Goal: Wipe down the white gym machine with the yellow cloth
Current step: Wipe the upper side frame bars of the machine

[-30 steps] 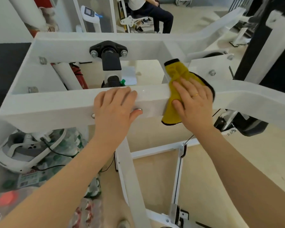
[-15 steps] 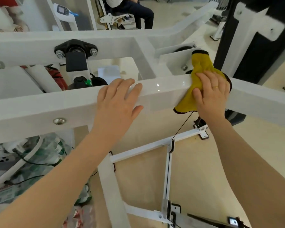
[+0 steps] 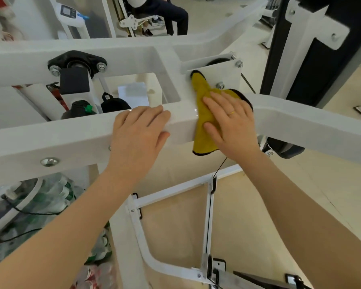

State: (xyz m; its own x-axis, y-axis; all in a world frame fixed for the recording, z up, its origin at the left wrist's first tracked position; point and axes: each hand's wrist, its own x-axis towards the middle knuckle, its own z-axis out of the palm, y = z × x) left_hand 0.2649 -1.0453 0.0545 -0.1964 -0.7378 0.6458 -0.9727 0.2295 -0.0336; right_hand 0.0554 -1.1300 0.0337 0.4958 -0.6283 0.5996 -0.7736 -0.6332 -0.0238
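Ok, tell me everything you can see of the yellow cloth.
The cloth is mustard yellow with a dark stitched edge and looks like soft, napped fabric. It lies draped over the white beam of the machine: one narrow end reaches up onto the plate behind, the other hangs down over the beam's front face. The right hand presses flat on it with straight fingers. The left hand rests beside it, not touching.

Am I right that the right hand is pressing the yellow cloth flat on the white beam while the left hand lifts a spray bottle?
Not quite. The head view shows the left hand holding no spray bottle; it rests open on the white beam. The rest stands: the right hand presses the yellow cloth flat on that beam.
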